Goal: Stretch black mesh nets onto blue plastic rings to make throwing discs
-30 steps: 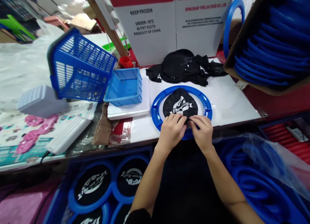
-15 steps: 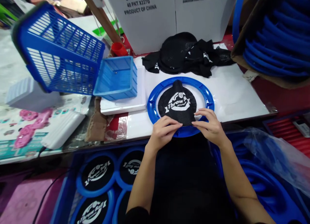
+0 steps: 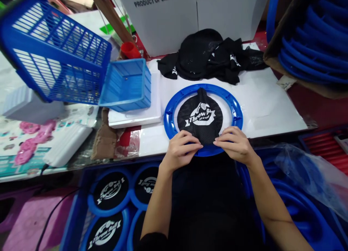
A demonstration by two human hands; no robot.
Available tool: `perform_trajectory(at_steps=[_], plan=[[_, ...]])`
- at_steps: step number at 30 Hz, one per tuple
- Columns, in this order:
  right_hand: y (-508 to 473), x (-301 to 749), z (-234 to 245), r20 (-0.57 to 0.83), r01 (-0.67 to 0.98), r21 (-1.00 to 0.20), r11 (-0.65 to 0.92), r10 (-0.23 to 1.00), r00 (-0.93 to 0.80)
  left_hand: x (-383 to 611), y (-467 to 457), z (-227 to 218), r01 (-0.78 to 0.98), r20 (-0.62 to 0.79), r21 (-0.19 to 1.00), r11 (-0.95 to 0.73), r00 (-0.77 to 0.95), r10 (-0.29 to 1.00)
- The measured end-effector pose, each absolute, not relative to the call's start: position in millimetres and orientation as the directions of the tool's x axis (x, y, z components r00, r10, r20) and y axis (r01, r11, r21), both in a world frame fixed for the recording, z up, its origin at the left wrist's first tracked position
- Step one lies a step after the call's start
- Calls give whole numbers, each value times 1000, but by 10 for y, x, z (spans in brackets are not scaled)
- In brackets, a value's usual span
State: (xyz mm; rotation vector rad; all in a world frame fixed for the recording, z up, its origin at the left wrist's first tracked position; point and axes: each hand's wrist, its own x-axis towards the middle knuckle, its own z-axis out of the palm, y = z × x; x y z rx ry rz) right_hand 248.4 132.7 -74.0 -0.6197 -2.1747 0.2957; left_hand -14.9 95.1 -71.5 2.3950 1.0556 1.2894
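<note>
A blue plastic ring [image 3: 168, 113] lies on the white board at the table's near edge. Inside it sits a black mesh cloth [image 3: 201, 117] with a white "Throw Ball" print. My left hand [image 3: 181, 149] pinches the cloth's near edge at the ring's lower left. My right hand [image 3: 235, 144] pinches the same edge at the lower right. Both hands have their fingers curled over the cloth and the ring's near rim.
A heap of black mesh cloths [image 3: 209, 57] lies behind the ring. Two blue baskets [image 3: 125, 84] stand at the left, a carton of blue rings [image 3: 312, 44] at the right. Finished discs [image 3: 111, 191] fill a crate below the table. A white carton [image 3: 176, 15] stands at the back.
The cloth has been spread flatter in the ring, and my hands have drawn apart along its near edge. The camera has tilted further down.
</note>
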Motion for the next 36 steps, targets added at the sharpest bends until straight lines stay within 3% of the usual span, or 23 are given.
perform_trajectory(at_steps=[13,28,33,36], plan=[[1352,2521,-680,628,295,-443,847,528,-571,-154,957,-737,447,676,477,-757,363,641],[1358,2561,-654,578,252,-515,819,549,-604,-254,971,-691,423,581,325,-846,617,531],[1353,2562,-661,571,254,-525,812,557,-603,-247,981,-607,399,573,391,-830,600,558],[1344,2553,-669,579,262,-517,815,559,-594,-163,891,-473,485,491,411,-772,595,636]])
